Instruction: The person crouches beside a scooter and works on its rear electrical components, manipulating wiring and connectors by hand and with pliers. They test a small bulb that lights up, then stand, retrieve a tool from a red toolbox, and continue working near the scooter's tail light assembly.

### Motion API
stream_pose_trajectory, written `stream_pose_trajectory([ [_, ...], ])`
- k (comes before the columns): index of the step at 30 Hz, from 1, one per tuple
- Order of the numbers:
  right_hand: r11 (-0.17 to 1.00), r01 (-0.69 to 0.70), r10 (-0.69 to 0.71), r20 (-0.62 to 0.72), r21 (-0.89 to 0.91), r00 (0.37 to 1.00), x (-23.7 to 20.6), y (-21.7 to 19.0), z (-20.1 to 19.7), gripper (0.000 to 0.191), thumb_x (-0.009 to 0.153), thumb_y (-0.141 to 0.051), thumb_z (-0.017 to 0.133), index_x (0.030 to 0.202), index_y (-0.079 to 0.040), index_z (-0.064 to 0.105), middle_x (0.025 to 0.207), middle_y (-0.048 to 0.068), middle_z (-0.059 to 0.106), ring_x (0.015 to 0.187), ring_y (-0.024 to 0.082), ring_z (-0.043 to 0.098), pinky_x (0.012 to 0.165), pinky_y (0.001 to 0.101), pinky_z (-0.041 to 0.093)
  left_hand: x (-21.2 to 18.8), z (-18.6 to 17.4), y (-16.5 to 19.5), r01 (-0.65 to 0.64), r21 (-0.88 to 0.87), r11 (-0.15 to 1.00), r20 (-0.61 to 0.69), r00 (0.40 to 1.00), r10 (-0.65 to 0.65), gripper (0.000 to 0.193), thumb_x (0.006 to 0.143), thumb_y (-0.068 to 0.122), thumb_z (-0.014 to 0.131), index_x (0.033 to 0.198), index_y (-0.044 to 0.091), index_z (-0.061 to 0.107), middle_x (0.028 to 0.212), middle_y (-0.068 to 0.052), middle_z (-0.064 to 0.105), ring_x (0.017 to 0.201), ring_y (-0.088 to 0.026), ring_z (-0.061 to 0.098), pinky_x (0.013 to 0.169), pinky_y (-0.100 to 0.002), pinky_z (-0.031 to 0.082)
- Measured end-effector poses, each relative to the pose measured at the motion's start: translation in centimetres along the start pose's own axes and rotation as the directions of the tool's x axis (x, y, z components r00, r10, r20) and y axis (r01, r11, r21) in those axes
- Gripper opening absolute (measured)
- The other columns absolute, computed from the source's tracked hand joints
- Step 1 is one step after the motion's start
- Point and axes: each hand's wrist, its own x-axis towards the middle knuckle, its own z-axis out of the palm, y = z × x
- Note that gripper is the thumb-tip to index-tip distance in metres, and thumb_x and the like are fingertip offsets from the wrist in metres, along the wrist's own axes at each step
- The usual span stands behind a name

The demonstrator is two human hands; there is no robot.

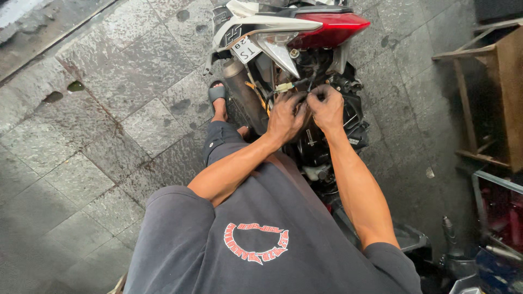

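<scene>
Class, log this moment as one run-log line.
left hand: on wires | right hand: pinching wires | scooter: rear panels off | floor: stone tiles

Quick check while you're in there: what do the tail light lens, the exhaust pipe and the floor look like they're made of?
Tail light lens: glossy red translucent plastic, by its sheen. Exhaust pipe: dull grey-brown metal, likely steel, matte and weathered. Floor: grey stone or concrete tiles, rough, stained, with visible joints. Both hands, left hand and right hand, are at the wiring beneath the lens.
</scene>
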Motion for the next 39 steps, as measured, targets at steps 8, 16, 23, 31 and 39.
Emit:
stream_pose_trajectory([
  [8, 0.991, 0.131, -0.133, 0.101, 0.031, 0.986, -1.0, -0.5, -2.3, 0.023, 0.094, -0.015, 0.071, 0.105, 0.004, 0.074, 0.087, 0.005, 0.073, 0.079, 0.009, 0.066, 0.072, 0.0249, 0.053, 0.7, 0.1, -0.9, 0.127, -0.131, 0.983, 0.096, 0.989, -0.115, 0.024, 0.093, 0.02, 0.066, 0.109, 0.006, 0.076, 0.103, -0.017, 0.075, 0.098, -0.037, 0.07, 0.091, -0.042, 0.054],
  [16, 0.993, -0.007, -0.013, 0.172, 0.115, 0.985, -0.5, 1.5, -2.5, 0.025, 0.099, -0.017, 0.068, 0.109, 0.004, 0.073, 0.086, 0.0, 0.069, 0.078, 0.006, 0.059, 0.069, 0.0225, 0.049, 1.0, 1.0, -2.3, 0.327, -0.288, 0.9, 0.238, 0.935, -0.264, 0.026, 0.095, 0.023, 0.064, 0.11, 0.006, 0.076, 0.103, -0.013, 0.079, 0.095, -0.023, 0.076, 0.089, -0.035, 0.056],
  [23, 0.965, -0.186, 0.133, 0.268, 0.185, 0.954, 0.5, 3.1, -2.5, 0.021, 0.1, -0.017, 0.066, 0.101, 0.003, 0.07, 0.08, 0.003, 0.069, 0.069, 0.009, 0.061, 0.063, 0.0244, 0.049, 1.2, 0.9, -2.9, 0.359, -0.255, 0.898, 0.3, 0.912, -0.28, 0.028, 0.097, 0.027, 0.061, 0.113, 0.009, 0.075, 0.101, -0.012, 0.078, 0.094, -0.024, 0.075, 0.087, -0.035, 0.055],
  [31, 0.723, -0.472, 0.325, 0.356, 0.504, 0.876, 1.0, 3.6, -1.9, 0.018, 0.1, -0.015, 0.066, 0.094, 0.002, 0.067, 0.077, 0.005, 0.064, 0.058, 0.011, 0.053, 0.053, 0.0262, 0.042, 1.4, 0.9, -2.7, 0.325, -0.185, 0.927, 0.326, 0.911, -0.254, 0.027, 0.099, 0.028, 0.06, 0.115, 0.011, 0.074, 0.102, -0.012, 0.077, 0.093, -0.026, 0.074, 0.085, -0.036, 0.055],
  [39, 0.836, 0.521, -0.525, 0.028, -0.174, 0.851, -2.0, -1.0, -3.0, 0.026, 0.093, -0.002, 0.072, 0.117, 0.003, 0.064, 0.106, 0.016, 0.069, 0.095, 0.029, 0.067, 0.084, 0.0359, 0.055, 2.0, 0.3, -2.5, 0.306, -0.289, 0.907, 0.267, 0.936, -0.231, 0.027, 0.098, 0.028, 0.061, 0.113, 0.01, 0.074, 0.101, -0.012, 0.078, 0.095, -0.022, 0.074, 0.088, -0.034, 0.055],
])
